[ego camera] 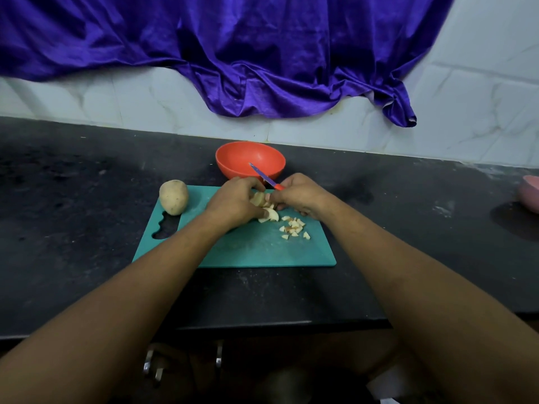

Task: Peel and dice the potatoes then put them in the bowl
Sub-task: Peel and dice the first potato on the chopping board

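Observation:
On the teal cutting board (256, 249) my left hand (233, 201) curls its fingers round pale potato slices (264, 207). My right hand (297, 195) grips a small knife (267, 177) by its red handle, and the purple blade points up and away toward the bowl. Several small diced potato pieces (294, 227) lie on the board just right of the slices. A whole unpeeled potato (173, 197) sits at the board's far left corner. The orange bowl (250, 158) stands behind the board, and I see nothing inside it.
The board lies on a dark stone counter (73, 199) with its front edge near my body. A white tiled wall with a purple cloth (233, 53) draped over it rises behind. A pink object (530, 193) sits at the far right edge.

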{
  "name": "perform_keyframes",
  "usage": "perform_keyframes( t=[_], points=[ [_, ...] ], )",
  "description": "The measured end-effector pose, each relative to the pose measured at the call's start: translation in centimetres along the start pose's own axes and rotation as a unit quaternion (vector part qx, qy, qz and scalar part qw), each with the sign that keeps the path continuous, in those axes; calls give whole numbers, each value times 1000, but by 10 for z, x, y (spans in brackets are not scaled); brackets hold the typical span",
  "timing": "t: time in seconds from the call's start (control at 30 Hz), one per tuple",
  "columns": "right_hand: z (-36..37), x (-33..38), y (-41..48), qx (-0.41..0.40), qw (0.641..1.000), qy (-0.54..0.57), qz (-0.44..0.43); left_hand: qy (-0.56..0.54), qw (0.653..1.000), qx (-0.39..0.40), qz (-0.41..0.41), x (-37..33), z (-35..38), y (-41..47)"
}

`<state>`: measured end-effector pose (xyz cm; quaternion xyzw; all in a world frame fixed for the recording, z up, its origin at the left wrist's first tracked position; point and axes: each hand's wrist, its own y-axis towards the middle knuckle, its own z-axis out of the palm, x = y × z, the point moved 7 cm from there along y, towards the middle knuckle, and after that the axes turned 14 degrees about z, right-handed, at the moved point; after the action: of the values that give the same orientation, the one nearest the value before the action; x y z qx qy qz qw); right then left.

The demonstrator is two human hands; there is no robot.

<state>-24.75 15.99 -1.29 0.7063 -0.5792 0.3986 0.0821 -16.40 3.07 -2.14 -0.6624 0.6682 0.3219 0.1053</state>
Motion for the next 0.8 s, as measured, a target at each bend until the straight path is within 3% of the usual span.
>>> perform_keyframes(
  t=[0.4,0.53,0.67,0.8],
  points=[
    [55,48,-26,62,994,-47,-80,-2,999,-17,-44,34,-47,-54],
    [34,39,-30,13,996,-25,-86,-6,999,-26,-35,40,-51,-57],
    [16,16,-34,-9,996,31,-78,26,1000,3,5,38,-52,-50],
    [19,-4,-43,4,995,72,-73,118,985,83,98,21,-44,-38]
  ],
)
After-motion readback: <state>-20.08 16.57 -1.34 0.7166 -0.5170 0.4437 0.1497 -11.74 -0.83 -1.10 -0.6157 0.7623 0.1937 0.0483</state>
